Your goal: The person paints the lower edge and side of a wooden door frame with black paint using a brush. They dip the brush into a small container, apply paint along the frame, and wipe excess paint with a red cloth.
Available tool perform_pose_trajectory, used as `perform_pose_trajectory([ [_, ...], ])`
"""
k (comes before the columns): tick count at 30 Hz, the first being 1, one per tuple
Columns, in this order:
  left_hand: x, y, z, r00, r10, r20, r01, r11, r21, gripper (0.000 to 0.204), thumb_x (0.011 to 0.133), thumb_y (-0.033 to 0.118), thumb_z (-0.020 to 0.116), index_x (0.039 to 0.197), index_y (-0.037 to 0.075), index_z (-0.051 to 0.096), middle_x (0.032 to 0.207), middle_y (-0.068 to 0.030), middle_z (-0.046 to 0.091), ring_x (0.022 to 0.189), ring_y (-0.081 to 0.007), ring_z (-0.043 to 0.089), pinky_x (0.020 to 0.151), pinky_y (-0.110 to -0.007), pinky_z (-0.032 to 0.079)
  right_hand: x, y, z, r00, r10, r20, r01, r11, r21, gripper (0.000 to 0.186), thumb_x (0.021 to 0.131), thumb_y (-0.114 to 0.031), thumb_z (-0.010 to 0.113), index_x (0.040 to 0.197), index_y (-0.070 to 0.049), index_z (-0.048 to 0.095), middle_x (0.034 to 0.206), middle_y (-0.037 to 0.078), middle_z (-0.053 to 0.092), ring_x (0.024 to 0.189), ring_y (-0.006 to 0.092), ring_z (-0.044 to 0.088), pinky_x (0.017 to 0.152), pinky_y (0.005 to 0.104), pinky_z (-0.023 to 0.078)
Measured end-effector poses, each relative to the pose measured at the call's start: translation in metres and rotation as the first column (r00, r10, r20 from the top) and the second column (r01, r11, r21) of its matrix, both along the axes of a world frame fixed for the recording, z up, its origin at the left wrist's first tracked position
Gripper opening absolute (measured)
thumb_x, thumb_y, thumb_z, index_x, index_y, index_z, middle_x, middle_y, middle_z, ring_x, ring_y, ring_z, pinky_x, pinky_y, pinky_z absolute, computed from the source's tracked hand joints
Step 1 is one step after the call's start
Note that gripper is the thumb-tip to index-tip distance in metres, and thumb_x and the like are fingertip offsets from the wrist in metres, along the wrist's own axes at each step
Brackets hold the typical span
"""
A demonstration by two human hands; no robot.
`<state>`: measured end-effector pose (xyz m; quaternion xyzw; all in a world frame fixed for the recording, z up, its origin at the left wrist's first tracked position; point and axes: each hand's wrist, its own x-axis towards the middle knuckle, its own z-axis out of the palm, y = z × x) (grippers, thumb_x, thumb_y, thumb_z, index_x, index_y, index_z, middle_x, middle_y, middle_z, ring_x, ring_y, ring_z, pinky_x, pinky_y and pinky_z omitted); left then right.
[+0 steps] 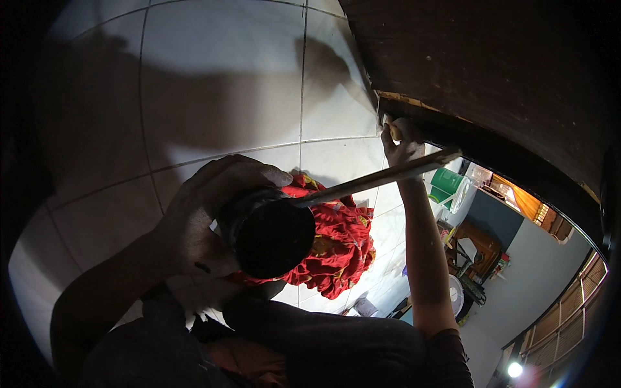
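My left hand (200,200) is wrapped round a dark cylindrical can (275,239) at the lower middle. The can's inside is too dark to make out. A long wooden stick (381,178) slants up and right from the can's rim, its far end passing in front of my right wrist. My right hand (404,145) reaches up to the lower edge of a dark brown wooden panel (491,58). Its fingers are closed on a small pale yellowish piece (392,129), whose kind I cannot make out. That piece is close to the corner where panel and white tiles meet.
Red patterned cloth (343,252) lies bunched behind the can. White tiles (239,103) carry the shadow of an arm and hand. Farther off at right are a green bucket (446,184), a brown wooden cabinet (482,249), an orange curtain (525,200) and a bright lamp (515,370).
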<state>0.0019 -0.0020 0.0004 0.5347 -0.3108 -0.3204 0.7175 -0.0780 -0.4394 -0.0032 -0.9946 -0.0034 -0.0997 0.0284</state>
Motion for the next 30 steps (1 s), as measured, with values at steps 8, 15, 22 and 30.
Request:
perform_pose_trajectory([
  [8, 0.000, -0.002, -0.001, 1.000, 0.003, -0.002, -0.003, 1.000, 0.001, 0.057, 0.089, 0.017, 0.086, 0.139, 0.005, 0.062, 0.136, -0.0176, 0.063, 0.128, -0.0291, 0.065, 0.109, -0.042, 0.055, -0.003, -0.009, -0.001, 0.999, 0.005, -0.032, -0.005, 1.000, 0.002, 0.022, 0.086, -0.002, 0.083, 0.091, -0.005, 0.062, 0.079, 0.015, 0.060, 0.069, 0.0371, 0.062, 0.065, 0.0461, 0.054],
  [15, 0.000, 0.000, 0.002, 1.000, -0.007, -0.025, 0.008, 1.000, 0.011, 0.059, 0.088, 0.017, 0.086, 0.141, 0.005, 0.061, 0.136, -0.0178, 0.063, 0.127, -0.0291, 0.065, 0.108, -0.042, 0.055, -0.006, -0.013, 0.002, 0.992, -0.045, -0.117, 0.044, 0.999, -0.014, 0.020, 0.088, -0.005, 0.083, 0.097, -0.005, 0.066, 0.083, 0.015, 0.064, 0.073, 0.0359, 0.065, 0.068, 0.0443, 0.056],
  [22, 0.000, 0.000, 0.001, 1.000, -0.007, -0.009, 0.007, 1.000, 0.023, 0.062, 0.086, 0.017, 0.089, 0.141, 0.005, 0.061, 0.136, -0.0179, 0.064, 0.128, -0.0295, 0.065, 0.109, -0.042, 0.054, -0.009, -0.014, -0.001, 0.993, -0.090, -0.081, 0.090, 0.996, -0.001, 0.018, 0.089, -0.004, 0.082, 0.093, -0.005, 0.064, 0.083, 0.015, 0.063, 0.072, 0.0350, 0.064, 0.068, 0.0436, 0.055],
  [30, 0.000, -0.001, 0.005, 1.000, -0.012, -0.028, 0.013, 1.000, 0.021, 0.057, 0.087, 0.014, 0.088, 0.137, 0.005, 0.064, 0.138, -0.0166, 0.063, 0.129, -0.0273, 0.065, 0.110, -0.041, 0.054, -0.003, -0.014, 0.008, 0.990, -0.067, -0.121, 0.068, 0.998, 0.003, 0.018, 0.089, -0.003, 0.082, 0.092, -0.004, 0.064, 0.081, 0.016, 0.063, 0.072, 0.0354, 0.065, 0.068, 0.0434, 0.055],
])
